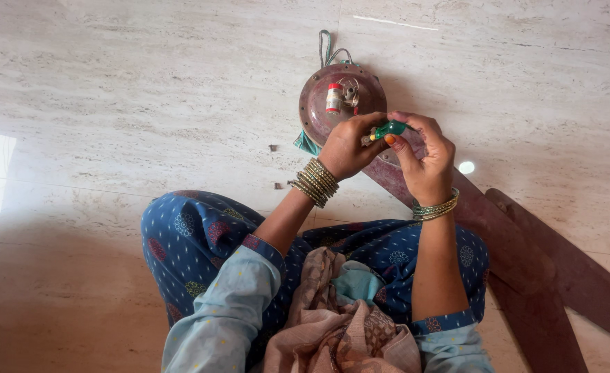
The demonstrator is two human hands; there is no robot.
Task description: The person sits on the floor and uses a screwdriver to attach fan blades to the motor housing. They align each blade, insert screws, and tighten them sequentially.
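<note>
One labelled item in view: a small cylindrical part [334,98], upper centre of the frame, standing on the round brown fan housing [319,110]. It has a red top band and a white label wrapped around its body; the print is too small to make out. No packages, signs or screens visible elsewhere in the frame.
</note>
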